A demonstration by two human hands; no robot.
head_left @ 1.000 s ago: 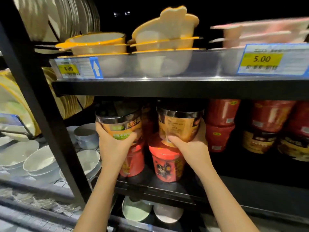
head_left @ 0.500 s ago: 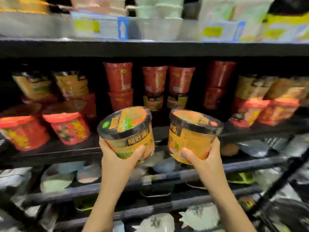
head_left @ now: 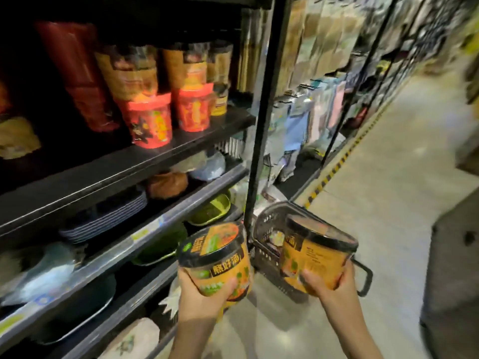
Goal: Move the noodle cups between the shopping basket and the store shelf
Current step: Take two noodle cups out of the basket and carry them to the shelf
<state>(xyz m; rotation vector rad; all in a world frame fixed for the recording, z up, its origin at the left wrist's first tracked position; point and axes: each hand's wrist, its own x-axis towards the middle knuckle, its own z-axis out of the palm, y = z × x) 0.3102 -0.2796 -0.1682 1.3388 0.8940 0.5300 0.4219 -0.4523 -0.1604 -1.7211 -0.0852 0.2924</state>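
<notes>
My left hand grips an orange noodle cup with a black rim and green print from below. My right hand grips a second orange noodle cup, held over the dark shopping basket that stands on the floor by the shelf post. Something pale lies inside the basket, mostly hidden by the cup. More noodle cups, red and orange, stand on the black store shelf at upper left.
Lower shelves hold stacked plates, green dishes and packaged items. A black upright post divides the shelving. The aisle floor runs off to the right with a yellow-black stripe. A grey object stands at right.
Both hands pulled the two orange cups off the shelf, lowered them and swung right. My view turned right, so the basket and the aisle floor now show.
</notes>
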